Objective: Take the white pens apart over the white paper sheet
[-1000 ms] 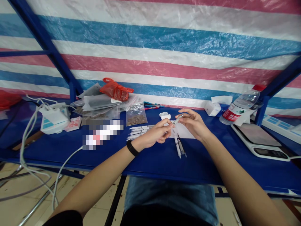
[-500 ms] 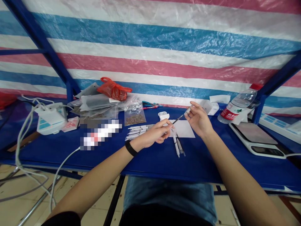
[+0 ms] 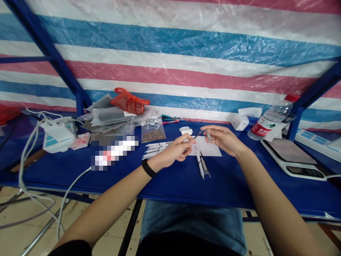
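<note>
My left hand [image 3: 176, 151] is closed on a thin dark pen refill [image 3: 198, 134] that points up and to the right. Just right of the refill's tip, my right hand [image 3: 223, 140] pinches a small grey pen part [image 3: 208, 136] between thumb and fingers. Both hands hover above a white sheet of paper [image 3: 209, 149] on the blue table [image 3: 170, 177]. Two or three pens [image 3: 202, 166] lie on the table just below the hands. A row of several white pens [image 3: 157, 149] lies to the left of my left hand.
Clear bags [image 3: 153, 129] and a red plastic bag [image 3: 129, 101] sit at the back left, with a white charger and cables [image 3: 57, 133]. A water bottle [image 3: 271, 119], small white boxes [image 3: 239, 122] and a digital scale [image 3: 293, 156] stand on the right. A striped tarp hangs behind.
My right hand pulled the grey part up and to the right off the refill, then came back down close to the refill's tip. My left hand stayed nearly still.
</note>
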The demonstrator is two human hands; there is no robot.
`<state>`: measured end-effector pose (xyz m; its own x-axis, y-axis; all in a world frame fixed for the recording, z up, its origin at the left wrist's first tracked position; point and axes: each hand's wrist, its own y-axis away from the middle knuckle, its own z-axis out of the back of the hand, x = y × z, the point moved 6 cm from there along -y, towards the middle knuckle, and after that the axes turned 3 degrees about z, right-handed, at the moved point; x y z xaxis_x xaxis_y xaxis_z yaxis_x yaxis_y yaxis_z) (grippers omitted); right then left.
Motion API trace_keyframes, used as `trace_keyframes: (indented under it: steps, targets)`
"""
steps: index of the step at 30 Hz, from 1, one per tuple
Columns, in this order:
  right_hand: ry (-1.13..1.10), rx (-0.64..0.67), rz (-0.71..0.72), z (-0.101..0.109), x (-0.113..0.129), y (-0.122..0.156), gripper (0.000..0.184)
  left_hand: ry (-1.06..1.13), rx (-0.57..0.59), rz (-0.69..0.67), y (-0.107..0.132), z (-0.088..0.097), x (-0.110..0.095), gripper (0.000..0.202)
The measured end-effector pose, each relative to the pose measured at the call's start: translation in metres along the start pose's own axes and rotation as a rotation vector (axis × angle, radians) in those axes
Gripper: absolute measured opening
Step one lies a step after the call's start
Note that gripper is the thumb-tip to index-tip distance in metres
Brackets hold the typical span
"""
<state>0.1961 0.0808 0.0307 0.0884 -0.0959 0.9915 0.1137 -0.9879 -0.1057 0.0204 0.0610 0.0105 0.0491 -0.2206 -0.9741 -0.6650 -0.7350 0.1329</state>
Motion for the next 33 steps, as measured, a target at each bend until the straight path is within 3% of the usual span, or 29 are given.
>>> trace_keyframes:
  steps: [2, 8, 21, 27, 33]
  targets:
    - [0.002, 0.03, -0.015, -0.006, -0.002, 0.001, 0.035, -0.005, -0.017, 0.001, -0.001, 0.003, 0.001, 0.019]
    - [-0.031, -0.087, 0.054, -0.011, -0.006, -0.003, 0.036, -0.051, 0.002, 0.034, -0.002, 0.005, 0.003, 0.015]
    - [-0.02, -0.222, 0.047, 0.003, -0.006, -0.006, 0.031, -0.159, -0.041, 0.061, -0.005, 0.009, 0.007, 0.014]
    - [0.159, -0.212, -0.152, 0.016, -0.007, -0.002, 0.019, -0.185, -0.125, 0.027, -0.006, 0.014, 0.004, 0.015]
    - [0.353, -0.116, -0.323, 0.01, -0.022, 0.001, 0.01, -0.182, -0.129, 0.024, -0.005, 0.015, 0.002, 0.015]
